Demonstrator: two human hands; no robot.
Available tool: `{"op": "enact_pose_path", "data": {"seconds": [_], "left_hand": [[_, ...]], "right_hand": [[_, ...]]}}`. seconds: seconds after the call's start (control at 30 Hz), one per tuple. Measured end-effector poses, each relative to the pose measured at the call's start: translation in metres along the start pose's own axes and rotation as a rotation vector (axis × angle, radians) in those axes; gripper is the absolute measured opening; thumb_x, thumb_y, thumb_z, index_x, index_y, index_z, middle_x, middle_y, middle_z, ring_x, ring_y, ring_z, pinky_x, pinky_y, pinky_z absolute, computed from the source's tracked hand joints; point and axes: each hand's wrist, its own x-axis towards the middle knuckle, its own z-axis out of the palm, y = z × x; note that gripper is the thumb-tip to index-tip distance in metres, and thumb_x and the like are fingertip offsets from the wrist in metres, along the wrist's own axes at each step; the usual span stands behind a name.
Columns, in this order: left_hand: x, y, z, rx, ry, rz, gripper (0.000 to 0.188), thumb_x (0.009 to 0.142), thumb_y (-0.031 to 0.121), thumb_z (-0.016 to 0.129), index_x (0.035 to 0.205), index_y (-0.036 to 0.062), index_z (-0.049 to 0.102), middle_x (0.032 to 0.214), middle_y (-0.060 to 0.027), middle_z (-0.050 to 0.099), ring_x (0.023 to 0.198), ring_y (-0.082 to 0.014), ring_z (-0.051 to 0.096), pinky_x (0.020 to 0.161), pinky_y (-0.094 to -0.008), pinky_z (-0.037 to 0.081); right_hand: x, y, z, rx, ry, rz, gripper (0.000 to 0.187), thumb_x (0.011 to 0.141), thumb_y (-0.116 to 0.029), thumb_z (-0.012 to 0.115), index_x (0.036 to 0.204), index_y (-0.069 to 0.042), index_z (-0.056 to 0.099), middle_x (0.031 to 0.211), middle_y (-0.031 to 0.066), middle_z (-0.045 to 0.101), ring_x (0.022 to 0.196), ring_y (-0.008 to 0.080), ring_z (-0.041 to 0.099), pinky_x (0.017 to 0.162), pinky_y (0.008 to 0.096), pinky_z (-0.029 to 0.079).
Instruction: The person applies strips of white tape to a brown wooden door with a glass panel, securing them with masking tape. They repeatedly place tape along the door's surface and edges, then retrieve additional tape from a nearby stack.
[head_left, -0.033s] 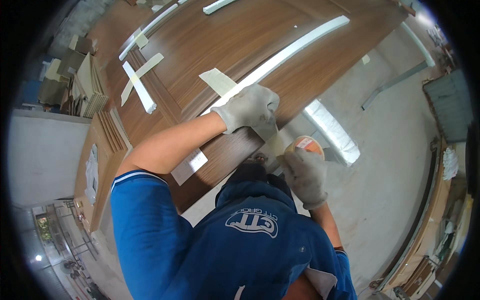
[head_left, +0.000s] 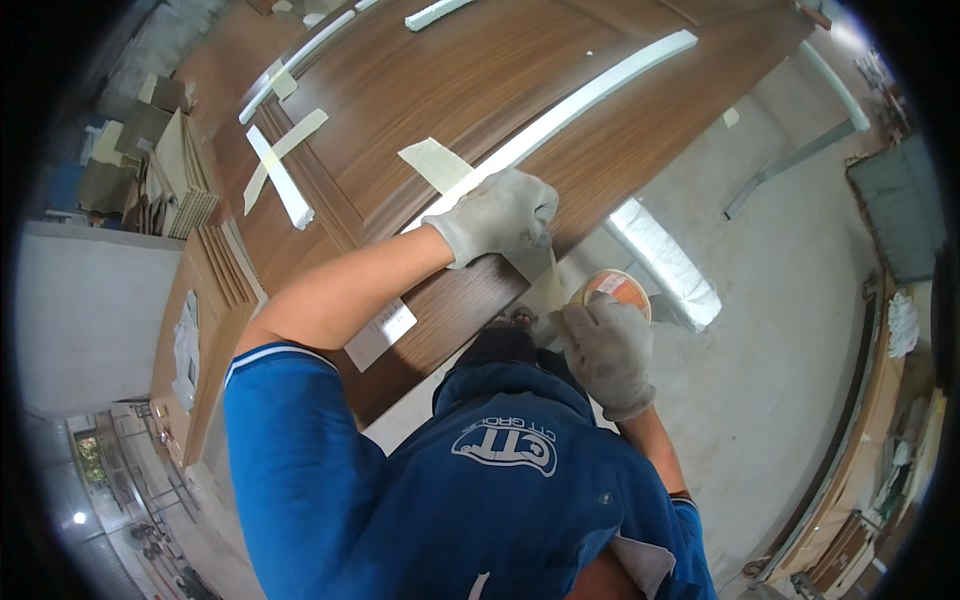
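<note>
A brown wood-grain door panel [head_left: 590,130] lies in front of me. My left hand [head_left: 500,212], in a grey glove, is closed at the panel's near right edge, over the end of a long white foam strip [head_left: 590,95]. From its fingers a pale, translucent strip of tape [head_left: 552,285] runs down toward my right hand. My right hand [head_left: 612,355], also gloved, is wrapped round a roll of tape [head_left: 618,290] with an orange-and-white label, held off the panel's edge. A cream piece of tape [head_left: 438,165] crosses the foam strip beside my left hand.
Shorter foam strips [head_left: 280,178] are taped at the panel's left. A paper sheet [head_left: 380,335] lies near its close corner. A white-wrapped bar [head_left: 665,265] sticks out past the right edge. Stacked boards [head_left: 215,265] stand at left, a metal support leg [head_left: 790,175] at far right.
</note>
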Motion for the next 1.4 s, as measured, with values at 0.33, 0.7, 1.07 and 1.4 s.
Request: {"op": "enact_pose_path", "data": {"seconds": [0.33, 0.7, 1.07, 1.4], "left_hand": [[-0.004, 0.012, -0.010, 0.147, -0.032, 0.052, 0.025, 0.079, 0.015, 0.078, 0.068, 0.0042, 0.058, 0.066, -0.0127, 0.061, 0.064, -0.0273, 0.058, 0.063, -0.0411, 0.047], [0.197, -0.160, -0.211, 0.675, 0.954, -0.102, 0.044, 0.087, 0.037, 0.072, 0.124, 0.0157, 0.064, 0.116, -0.0122, 0.069, 0.108, -0.0365, 0.065, 0.091, -0.0479, 0.052], [0.280, -0.080, -0.149, 0.220, 0.925, 0.104, 0.048, 0.089, 0.030, 0.071, 0.134, 0.0188, 0.059, 0.118, -0.0206, 0.066, 0.113, -0.0400, 0.063, 0.097, -0.0478, 0.049], [0.391, 0.129, -0.037, 0.180, 0.805, 0.043, 0.040, 0.084, 0.031, 0.075, 0.120, 0.0132, 0.071, 0.116, -0.0192, 0.070, 0.112, -0.0348, 0.065, 0.096, -0.0443, 0.052]], "right_hand": [[0.004, -0.018, -0.044, -0.008, -0.091, -0.368, 0.003, 0.083, -0.015, 0.069, 0.086, -0.015, 0.070, 0.075, 0.0034, 0.062, 0.073, 0.0239, 0.065, 0.072, 0.0387, 0.054], [-0.055, 0.058, -0.095, 0.286, 0.645, 0.871, 0.016, 0.090, -0.010, 0.071, 0.079, 0.001, 0.067, 0.067, 0.0035, 0.058, 0.062, 0.0117, 0.050, 0.057, 0.0303, 0.040], [-0.072, 0.118, -0.106, 0.351, 0.770, 0.963, 0.021, 0.094, -0.015, 0.069, 0.082, 0.002, 0.070, 0.066, -0.0004, 0.056, 0.060, 0.0069, 0.048, 0.054, 0.0271, 0.039], [-0.137, 0.274, -0.190, 0.446, 0.605, 0.871, 0.021, 0.093, -0.018, 0.072, 0.089, 0.003, 0.071, 0.073, 0.0027, 0.063, 0.064, 0.0102, 0.054, 0.058, 0.0274, 0.043]]}}
